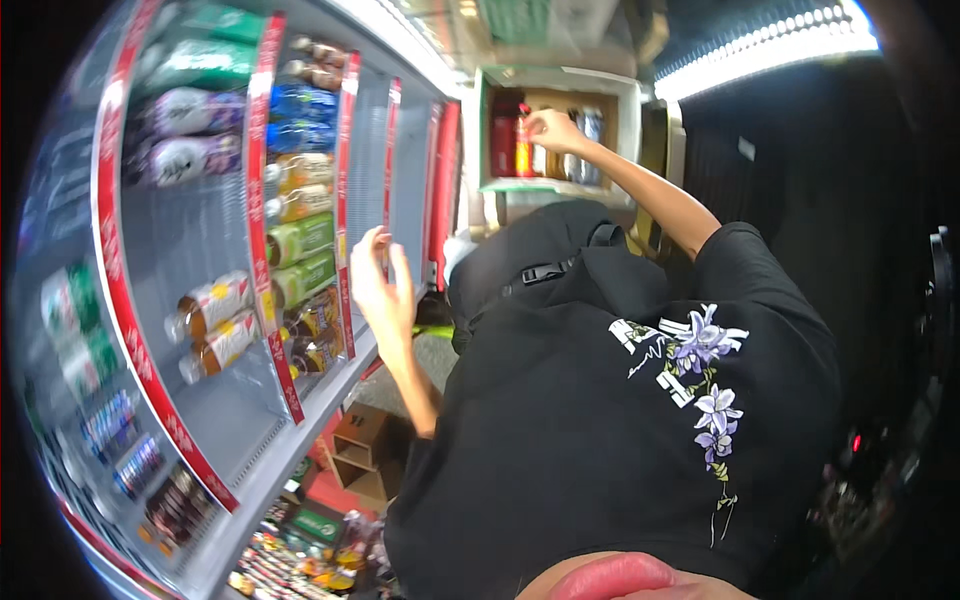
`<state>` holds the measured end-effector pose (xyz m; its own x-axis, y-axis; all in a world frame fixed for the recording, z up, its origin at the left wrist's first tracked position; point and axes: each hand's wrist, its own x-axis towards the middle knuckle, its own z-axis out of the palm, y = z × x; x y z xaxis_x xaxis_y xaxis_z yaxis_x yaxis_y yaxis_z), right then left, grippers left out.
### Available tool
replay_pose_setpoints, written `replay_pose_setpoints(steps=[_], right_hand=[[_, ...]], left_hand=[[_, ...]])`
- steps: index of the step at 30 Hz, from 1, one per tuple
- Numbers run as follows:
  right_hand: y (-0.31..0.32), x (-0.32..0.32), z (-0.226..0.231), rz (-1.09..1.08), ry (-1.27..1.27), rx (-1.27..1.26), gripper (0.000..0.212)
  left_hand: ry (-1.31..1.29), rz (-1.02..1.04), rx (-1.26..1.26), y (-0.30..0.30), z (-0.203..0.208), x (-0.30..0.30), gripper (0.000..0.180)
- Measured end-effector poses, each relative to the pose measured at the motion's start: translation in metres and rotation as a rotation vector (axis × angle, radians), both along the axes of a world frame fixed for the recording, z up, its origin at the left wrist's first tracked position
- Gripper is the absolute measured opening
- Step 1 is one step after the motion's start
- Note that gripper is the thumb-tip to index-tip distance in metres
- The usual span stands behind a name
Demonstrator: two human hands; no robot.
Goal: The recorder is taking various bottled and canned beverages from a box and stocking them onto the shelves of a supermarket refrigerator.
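Observation:
My left hand (384,290) is raised beside the front edge of a shelf, its fingers apart and nothing in them. Stretched far forward, my right hand (555,132) reaches over an open box (560,75) with a pale rim. Its bent fingers close at the neck of a bottle (523,152) with a red cap and an orange-red body; the exact grip is small and blurred. Dark red items and clear bottles (591,130) stand in the same box. Nearest my left hand are green-labelled bottles (303,275) lying on the shelf.
A shelf unit with red edge strips (112,240) fills the left, holding brown drink bottles (217,300), blue-labelled bottles (302,120) and purple-labelled bottles (190,110). A black bag (540,265) hangs at my front. Cardboard boxes (362,435) and several packed drinks (300,560) sit below the shelf.

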<state>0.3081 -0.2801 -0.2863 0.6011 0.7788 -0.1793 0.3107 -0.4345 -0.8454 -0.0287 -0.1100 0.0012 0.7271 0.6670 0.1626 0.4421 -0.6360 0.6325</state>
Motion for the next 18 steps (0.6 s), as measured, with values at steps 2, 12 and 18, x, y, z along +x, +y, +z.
replay_pose_setpoints(steps=[2,12,18], right_hand=[[-0.062,-0.019,-0.061,-0.231,0.217,-0.227,0.042],[-0.098,-0.023,-0.253,-0.71,0.136,-0.837,0.106],[-0.075,-0.022,-0.231,-0.835,0.297,-0.876,0.097]], left_hand=[[0.48,-0.184,-0.075,-0.008,-0.084,-0.055,0.048],[0.604,-0.466,-0.049,-0.031,-0.091,0.058,0.048],[0.618,-0.496,-0.143,-0.043,-0.118,0.145,0.042]])
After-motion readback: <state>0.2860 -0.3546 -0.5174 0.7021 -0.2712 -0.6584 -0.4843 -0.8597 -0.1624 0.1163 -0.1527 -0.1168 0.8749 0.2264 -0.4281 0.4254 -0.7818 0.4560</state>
